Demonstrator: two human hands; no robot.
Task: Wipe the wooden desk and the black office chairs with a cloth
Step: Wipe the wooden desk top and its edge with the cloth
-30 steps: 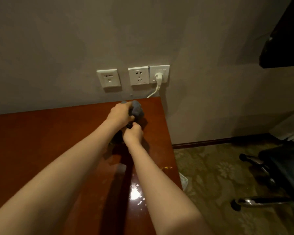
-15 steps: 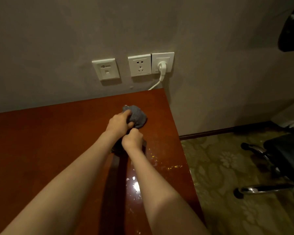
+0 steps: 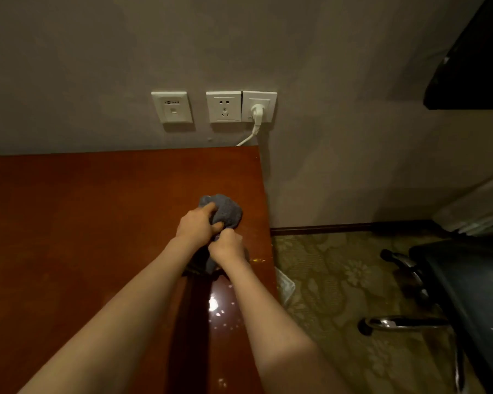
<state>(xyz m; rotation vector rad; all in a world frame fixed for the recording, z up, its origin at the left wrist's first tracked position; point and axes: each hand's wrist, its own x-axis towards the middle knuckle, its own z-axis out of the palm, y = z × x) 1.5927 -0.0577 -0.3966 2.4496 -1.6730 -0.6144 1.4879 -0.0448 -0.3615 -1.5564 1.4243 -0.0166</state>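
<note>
Compared with a second ago, we've dragged the grey cloth (image 3: pixel 227 211) back from the wall-side edge of the wooden desk (image 3: pixel 83 223), where it sat almost under the white plug (image 3: pixel 258 110); now there's a strip of bare wood behind it. It's bunched on the desktop near the right edge, which drops off to patterned carpet (image 3: pixel 325 280), with the black office chair (image 3: pixel 467 294) well apart. Loads of open wood to the left. Our left hand (image 3: pixel 197 226) has its fingers curled over the cloth's bunched top, and our right hand (image 3: pixel 228 247), touching it, is fisted round the lower tail
</note>
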